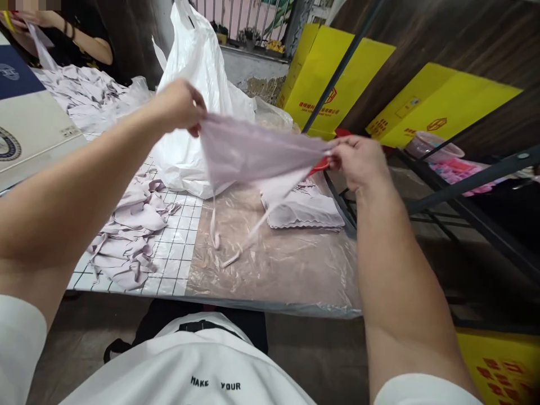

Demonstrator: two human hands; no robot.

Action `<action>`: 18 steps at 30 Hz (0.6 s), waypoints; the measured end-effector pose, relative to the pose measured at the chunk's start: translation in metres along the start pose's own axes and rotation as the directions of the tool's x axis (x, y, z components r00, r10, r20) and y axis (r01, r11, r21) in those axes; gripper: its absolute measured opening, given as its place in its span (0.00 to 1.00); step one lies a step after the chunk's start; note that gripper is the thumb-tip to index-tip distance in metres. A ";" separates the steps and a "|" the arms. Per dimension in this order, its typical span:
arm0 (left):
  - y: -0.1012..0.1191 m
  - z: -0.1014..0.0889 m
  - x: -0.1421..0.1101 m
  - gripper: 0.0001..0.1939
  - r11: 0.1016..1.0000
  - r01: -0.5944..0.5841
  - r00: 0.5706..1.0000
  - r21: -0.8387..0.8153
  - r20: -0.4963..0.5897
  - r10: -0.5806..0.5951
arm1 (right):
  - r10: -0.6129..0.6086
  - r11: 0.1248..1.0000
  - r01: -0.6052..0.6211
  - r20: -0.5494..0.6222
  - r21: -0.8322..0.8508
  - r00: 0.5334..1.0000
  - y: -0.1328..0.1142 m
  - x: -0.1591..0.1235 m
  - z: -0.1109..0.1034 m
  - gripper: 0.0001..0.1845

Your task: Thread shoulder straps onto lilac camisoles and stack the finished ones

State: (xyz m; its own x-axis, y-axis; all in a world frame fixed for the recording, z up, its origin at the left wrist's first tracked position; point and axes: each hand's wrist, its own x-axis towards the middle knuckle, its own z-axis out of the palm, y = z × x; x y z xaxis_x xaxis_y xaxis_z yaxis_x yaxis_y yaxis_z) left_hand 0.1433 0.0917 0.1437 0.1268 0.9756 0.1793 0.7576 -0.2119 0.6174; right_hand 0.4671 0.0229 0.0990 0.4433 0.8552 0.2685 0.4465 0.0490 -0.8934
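A thin lilac cloth piece (261,149) with loose hanging strips is stretched in the air above the table. My left hand (179,107) is closed on its left upper corner, and my right hand (356,160) pinches the right one. Motion blurs the cloth slightly. Below it, to the right, lies a neat stack of lilac cloth pieces (306,211) with scalloped edges. A loose heap of similar lilac pieces (130,242) covers the table's left part.
A white plastic bag (198,73) stands behind the cloth. Yellow cartons (333,73) lean at the back right, near a dark metal rack (476,185). At far left are a box (37,124), another lilac heap (84,87) and a co-worker's arm (90,45).
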 end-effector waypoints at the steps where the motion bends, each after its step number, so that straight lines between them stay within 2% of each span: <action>1: 0.009 -0.011 0.000 0.08 1.000 0.012 0.998 -0.003 -0.065 -0.012 | -0.052 0.998 0.053 -0.058 0.021 0.997 -0.012 0.006 -0.002 0.06; 3: 0.023 -0.030 -0.009 0.12 0.999 0.028 0.987 0.033 -0.161 -0.022 | -0.149 0.986 0.158 -0.166 0.044 0.975 -0.032 0.007 -0.009 0.07; 5: 0.026 -0.039 -0.027 0.13 0.998 -0.058 0.973 0.039 -0.222 0.065 | -0.237 0.969 0.248 -0.217 0.025 0.947 -0.039 -0.008 -0.019 0.08; 7: 0.016 -0.036 -0.054 0.09 0.997 -0.073 0.979 0.020 -0.188 0.076 | -0.310 0.951 0.307 -0.180 -0.045 0.933 -0.030 -0.037 -0.028 0.08; 9: -0.008 -0.020 -0.088 0.07 0.998 0.063 0.997 -0.007 -0.051 -0.064 | -0.310 0.944 0.295 -0.089 -0.145 0.947 -0.004 -0.076 -0.033 0.08; 11: -0.041 0.006 -0.125 0.08 0.969 0.246 0.957 -0.008 0.159 -0.242 | -0.150 0.968 0.169 0.108 -0.188 0.983 0.033 -0.121 -0.034 0.07; 12: -0.060 0.020 -0.143 0.10 0.960 0.278 0.923 -0.018 0.281 -0.262 | -0.071 0.972 0.111 0.193 -0.206 0.979 0.053 -0.144 -0.032 0.07; 14: -0.097 0.050 -0.180 0.13 0.953 0.304 0.859 -0.001 0.433 -0.274 | 0.106 0.970 -0.017 0.360 -0.242 0.927 0.090 -0.188 -0.026 0.10; 16: -0.128 0.073 -0.213 0.15 0.967 0.255 0.831 0.005 0.510 -0.222 | 0.235 0.957 -0.120 0.468 -0.262 0.852 0.117 -0.228 -0.019 0.10; 18: -0.149 0.085 -0.240 0.16 0.970 0.244 0.815 0.010 0.540 -0.210 | 0.296 0.944 -0.159 0.531 -0.289 0.794 0.131 -0.260 -0.015 0.11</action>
State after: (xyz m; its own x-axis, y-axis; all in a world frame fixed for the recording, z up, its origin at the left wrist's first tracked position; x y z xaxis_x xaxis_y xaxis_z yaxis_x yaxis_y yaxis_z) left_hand 0.0548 -0.1058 -0.0563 0.2900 0.8704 -0.3978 0.7720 0.0329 0.6348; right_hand 0.4221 -0.2008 -0.0823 0.0715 0.9675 -0.2427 0.5760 -0.2387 -0.7818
